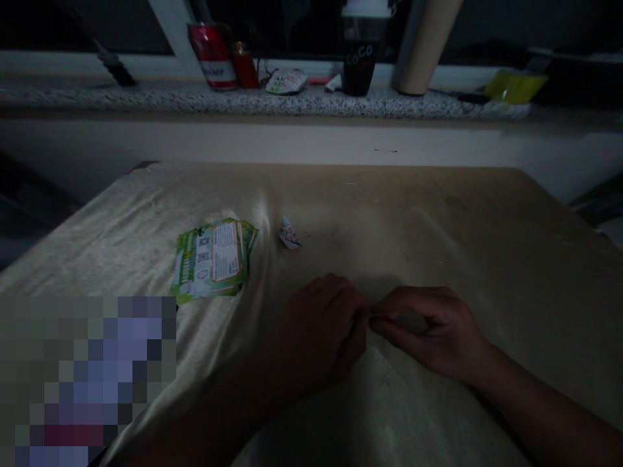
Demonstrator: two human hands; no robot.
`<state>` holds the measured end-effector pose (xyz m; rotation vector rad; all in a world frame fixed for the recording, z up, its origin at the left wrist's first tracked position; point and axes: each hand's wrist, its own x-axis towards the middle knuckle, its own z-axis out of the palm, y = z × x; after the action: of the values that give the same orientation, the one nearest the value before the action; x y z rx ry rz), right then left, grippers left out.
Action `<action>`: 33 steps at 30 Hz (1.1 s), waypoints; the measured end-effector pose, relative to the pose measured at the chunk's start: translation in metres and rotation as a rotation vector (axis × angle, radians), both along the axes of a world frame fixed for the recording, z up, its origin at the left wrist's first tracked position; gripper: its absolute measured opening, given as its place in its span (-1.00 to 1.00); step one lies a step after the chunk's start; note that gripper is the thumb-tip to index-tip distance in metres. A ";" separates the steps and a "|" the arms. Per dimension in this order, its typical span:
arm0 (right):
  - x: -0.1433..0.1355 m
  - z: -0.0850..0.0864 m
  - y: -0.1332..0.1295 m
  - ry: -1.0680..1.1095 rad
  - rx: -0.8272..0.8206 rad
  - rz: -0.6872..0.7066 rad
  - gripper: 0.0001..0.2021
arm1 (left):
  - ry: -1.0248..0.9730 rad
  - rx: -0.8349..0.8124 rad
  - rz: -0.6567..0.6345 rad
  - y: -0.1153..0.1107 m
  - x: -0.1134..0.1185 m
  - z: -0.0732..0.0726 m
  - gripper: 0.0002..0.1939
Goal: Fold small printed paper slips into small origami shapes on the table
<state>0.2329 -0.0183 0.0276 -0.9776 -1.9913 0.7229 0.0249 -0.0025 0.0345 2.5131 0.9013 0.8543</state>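
Observation:
My left hand (326, 324) is closed, its fingers curled inward and its back toward me. Thumb and forefinger of my right hand (433, 327) pinch together right beside the left fingertips. Something thin and small seems to sit where the two hands meet, but the fingers and the dim light hide what it is. Beyond the left hand a small folded paper piece (289, 235), printed and pointed at the top, stands on the cloth-covered table (389, 227). Farther left lies a stack of green printed leaflets (214, 259), apart from both hands.
Along the stone windowsill (311, 100) stand a red can (213, 57), an orange-red lighter (246, 67), a crumpled printed paper (286, 82), a dark lidded cup (360, 55), a tan cylinder (428, 48) and a yellow packet (516, 86). A pixelated patch hides the lower left.

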 end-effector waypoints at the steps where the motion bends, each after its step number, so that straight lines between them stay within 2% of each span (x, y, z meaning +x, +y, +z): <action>1: 0.001 0.001 0.001 -0.005 0.039 0.032 -0.97 | -0.030 -0.027 -0.006 0.000 0.000 0.000 -0.94; 5: 0.002 0.005 0.001 -0.067 0.142 0.129 -0.95 | -0.119 -0.182 -0.047 -0.003 -0.002 0.001 -0.93; 10: -0.002 0.007 -0.004 -0.043 0.161 0.190 -0.83 | -0.202 -0.688 -0.088 -0.005 -0.002 0.006 -0.91; 12: -0.003 0.007 -0.005 -0.002 0.101 0.193 -0.80 | -0.249 -0.785 -0.087 -0.006 -0.001 0.007 -0.91; 23: -0.003 0.005 -0.005 0.101 -0.164 0.245 -0.75 | -0.248 -0.650 -0.149 -0.005 0.002 0.004 -0.80; 28: -0.005 0.000 -0.007 0.216 -0.296 0.258 -0.75 | -0.400 -0.728 -0.141 -0.006 0.004 0.002 -0.81; 33: -0.006 -0.003 -0.007 0.352 -0.372 0.126 -0.89 | -0.443 -0.700 -0.035 -0.008 0.007 0.002 -0.77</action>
<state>0.2268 -0.0257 0.0251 -0.8640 -1.6506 1.2759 0.0318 -0.0107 0.0364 1.6548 0.8148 0.8468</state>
